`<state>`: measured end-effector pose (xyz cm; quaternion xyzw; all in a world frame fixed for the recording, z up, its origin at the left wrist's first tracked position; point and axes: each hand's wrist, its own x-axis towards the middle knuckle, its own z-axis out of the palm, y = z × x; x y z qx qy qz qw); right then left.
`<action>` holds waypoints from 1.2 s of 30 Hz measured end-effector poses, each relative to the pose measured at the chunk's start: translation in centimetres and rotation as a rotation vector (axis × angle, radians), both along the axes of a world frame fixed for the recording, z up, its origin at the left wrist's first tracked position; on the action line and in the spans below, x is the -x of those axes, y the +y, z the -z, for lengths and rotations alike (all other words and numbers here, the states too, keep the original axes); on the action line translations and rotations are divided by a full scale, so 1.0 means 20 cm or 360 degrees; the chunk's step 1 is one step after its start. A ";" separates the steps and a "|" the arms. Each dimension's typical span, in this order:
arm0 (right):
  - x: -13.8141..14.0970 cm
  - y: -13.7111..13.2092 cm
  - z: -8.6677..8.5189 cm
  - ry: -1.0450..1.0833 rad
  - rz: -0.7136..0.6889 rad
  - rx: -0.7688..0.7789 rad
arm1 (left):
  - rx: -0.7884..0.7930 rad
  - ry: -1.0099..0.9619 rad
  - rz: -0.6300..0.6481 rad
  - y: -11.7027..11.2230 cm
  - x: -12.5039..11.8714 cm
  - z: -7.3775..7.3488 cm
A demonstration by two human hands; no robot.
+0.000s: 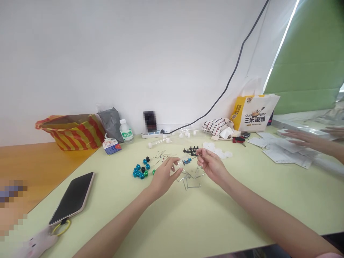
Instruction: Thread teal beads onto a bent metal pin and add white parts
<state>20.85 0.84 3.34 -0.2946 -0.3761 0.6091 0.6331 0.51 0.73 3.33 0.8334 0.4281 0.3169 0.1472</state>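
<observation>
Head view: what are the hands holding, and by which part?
A thin piece with a blue part, pinched at both ends: the left hand on its left end, the right hand on its right.

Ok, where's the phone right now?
Head view, far left: the phone lies screen-up on the table, left of the left hand, nearer than the blue beads.

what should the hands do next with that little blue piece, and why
Probably push the small blue plastic piece along the thin rod: the left hand and right hand each pinch one end above the loose metal pins, the piece nearer the left.
</observation>
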 end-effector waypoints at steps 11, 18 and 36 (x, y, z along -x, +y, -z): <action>0.07 -0.08 0.05 -0.0123 -0.0338 0.0172 | -0.0194 0.0070 -0.0054 -0.03 -0.02 0.04; 0.06 -0.08 0.05 -0.0302 -0.0406 0.0135 | -0.0161 0.0061 -0.0024 -0.02 0.01 0.04; 0.05 -0.09 0.06 -0.0987 -0.0575 -0.0107 | -0.0259 0.0078 0.0154 -0.03 0.01 0.09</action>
